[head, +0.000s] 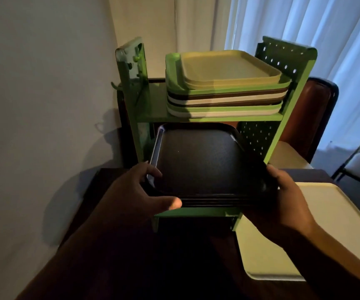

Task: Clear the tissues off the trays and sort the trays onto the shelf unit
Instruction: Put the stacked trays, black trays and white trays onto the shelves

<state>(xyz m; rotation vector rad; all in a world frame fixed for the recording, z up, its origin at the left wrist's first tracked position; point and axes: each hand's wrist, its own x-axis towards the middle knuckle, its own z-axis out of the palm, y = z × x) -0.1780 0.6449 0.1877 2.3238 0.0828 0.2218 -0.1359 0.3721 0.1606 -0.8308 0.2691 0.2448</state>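
Black trays [198, 161] are lying stacked on the green shelf unit's [287, 118] lower level, the left hand [137, 191] and right hand [283, 202] gripping their front corners. Pale trays [224, 83] are sitting stacked above; a cream tray [335, 215] is resting right of the unit on the dark counter [114, 267], with curtains [326, 35] hanging behind.

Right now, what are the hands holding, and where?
Both hold the black tray: left hand grips its near-left corner, right hand its near-right corner, over the green shelf unit's lower shelf.
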